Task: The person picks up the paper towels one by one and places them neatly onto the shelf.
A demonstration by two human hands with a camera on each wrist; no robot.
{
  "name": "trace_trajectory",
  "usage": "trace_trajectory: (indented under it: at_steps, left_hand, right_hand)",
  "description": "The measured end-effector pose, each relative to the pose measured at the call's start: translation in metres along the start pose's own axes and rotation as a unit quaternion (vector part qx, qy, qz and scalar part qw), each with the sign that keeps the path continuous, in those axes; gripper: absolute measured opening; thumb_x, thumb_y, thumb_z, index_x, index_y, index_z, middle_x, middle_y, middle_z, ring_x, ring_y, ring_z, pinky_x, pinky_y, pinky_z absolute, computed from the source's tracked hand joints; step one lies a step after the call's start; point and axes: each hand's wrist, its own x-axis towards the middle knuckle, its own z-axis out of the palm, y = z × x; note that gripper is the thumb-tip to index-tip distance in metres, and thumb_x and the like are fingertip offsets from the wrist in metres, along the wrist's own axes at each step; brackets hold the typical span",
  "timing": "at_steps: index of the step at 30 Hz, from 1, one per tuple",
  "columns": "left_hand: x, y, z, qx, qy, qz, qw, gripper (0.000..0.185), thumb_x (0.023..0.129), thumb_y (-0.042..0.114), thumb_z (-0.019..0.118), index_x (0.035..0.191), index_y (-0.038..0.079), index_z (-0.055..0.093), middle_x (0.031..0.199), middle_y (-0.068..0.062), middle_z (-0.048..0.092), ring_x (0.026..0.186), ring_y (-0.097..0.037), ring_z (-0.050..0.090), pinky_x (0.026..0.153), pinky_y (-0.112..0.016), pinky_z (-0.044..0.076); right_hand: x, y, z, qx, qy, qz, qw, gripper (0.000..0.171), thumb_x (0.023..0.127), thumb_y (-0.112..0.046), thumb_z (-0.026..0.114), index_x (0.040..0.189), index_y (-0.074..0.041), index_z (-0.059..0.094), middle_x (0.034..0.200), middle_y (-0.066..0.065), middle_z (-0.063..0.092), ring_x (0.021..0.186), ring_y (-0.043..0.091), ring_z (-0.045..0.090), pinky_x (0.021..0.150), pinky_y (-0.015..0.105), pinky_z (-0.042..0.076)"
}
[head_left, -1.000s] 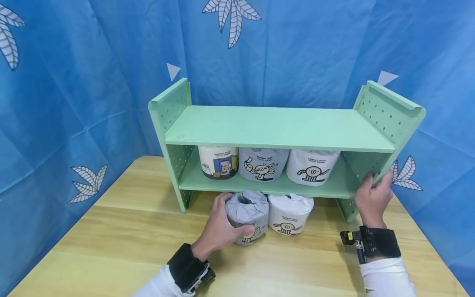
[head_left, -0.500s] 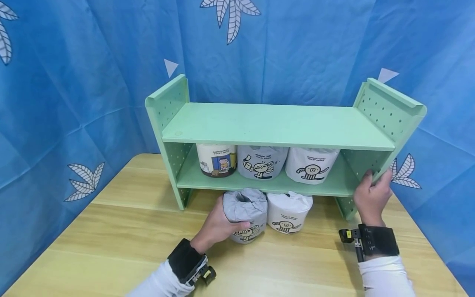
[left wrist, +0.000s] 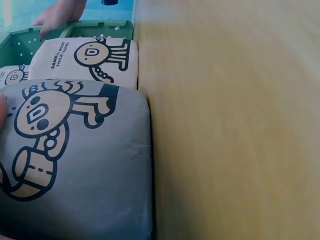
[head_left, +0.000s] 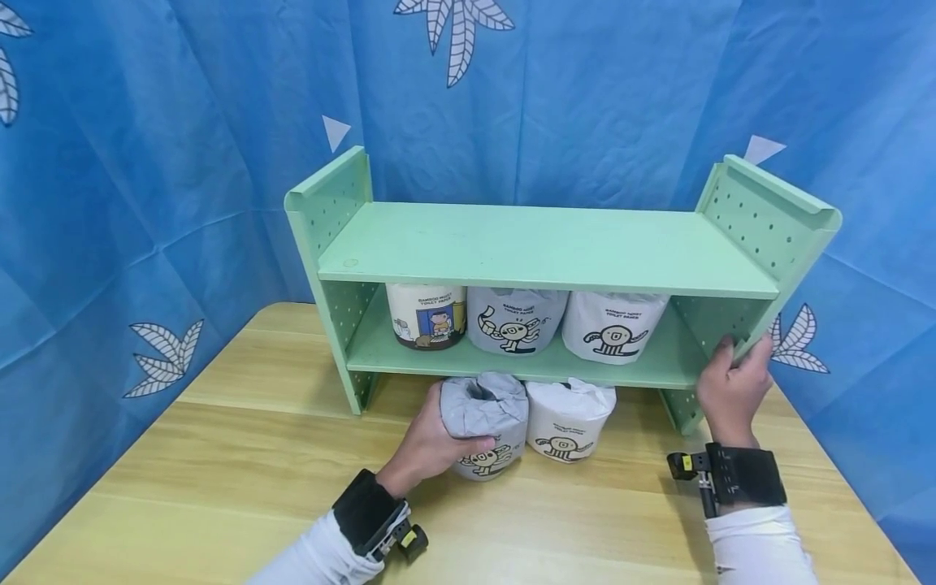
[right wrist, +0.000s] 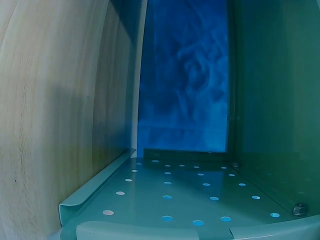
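Observation:
My left hand (head_left: 431, 443) grips a grey-wrapped toilet paper roll (head_left: 484, 422) standing on the wooden table under the green shelf's lower board. The same grey roll (left wrist: 75, 160) fills the left wrist view, with a white roll (left wrist: 85, 60) behind it. That white-wrapped roll (head_left: 569, 418) stands right beside the grey one. My right hand (head_left: 734, 388) holds the front edge of the right side panel of the green metal shelf (head_left: 541, 252). The perforated panel (right wrist: 200, 195) shows close up in the right wrist view.
Three wrapped rolls (head_left: 521, 319) stand in a row on the shelf's lower board. The top board holds nothing. The wooden table (head_left: 219, 479) stretches in front. A blue leaf-print curtain (head_left: 146, 162) closes in the back and sides.
The left hand has slid the grey roll slightly back under the lower board and closed tighter round it. The right hand stays on the side panel.

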Motion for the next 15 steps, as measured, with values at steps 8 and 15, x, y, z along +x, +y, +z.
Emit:
trace_trajectory:
  at_steps: [8,15]
  left_hand:
    - [-0.0021,0.0035,-0.0009,0.018,0.017,-0.002,0.9997,0.094,0.06,0.017,0.093,0.134,0.005,0.037,0.127,-0.012,0.054,0.118,-0.032,0.052,0.104,-0.052,0.038]
    - [-0.0012,0.0055,-0.0017,0.055,0.009,-0.01,0.9984,0.097,0.057,0.021,0.095,0.135,0.005,0.04,0.127,-0.013,0.055,0.116,-0.032,0.053,0.101,-0.054,0.041]
  right_hand:
    - [0.0001,-0.0002,-0.0004,0.012,-0.004,0.012,1.0,0.041,0.099,-0.015,0.042,0.135,0.005,0.044,0.114,0.033,0.059,0.101,0.048,0.058,0.073,0.057,0.042]
    - [0.0,-0.0003,-0.0007,0.015,-0.006,0.013,1.0,0.041,0.099,-0.015,0.042,0.135,0.005,0.044,0.115,0.033,0.059,0.101,0.048,0.058,0.073,0.06,0.042]
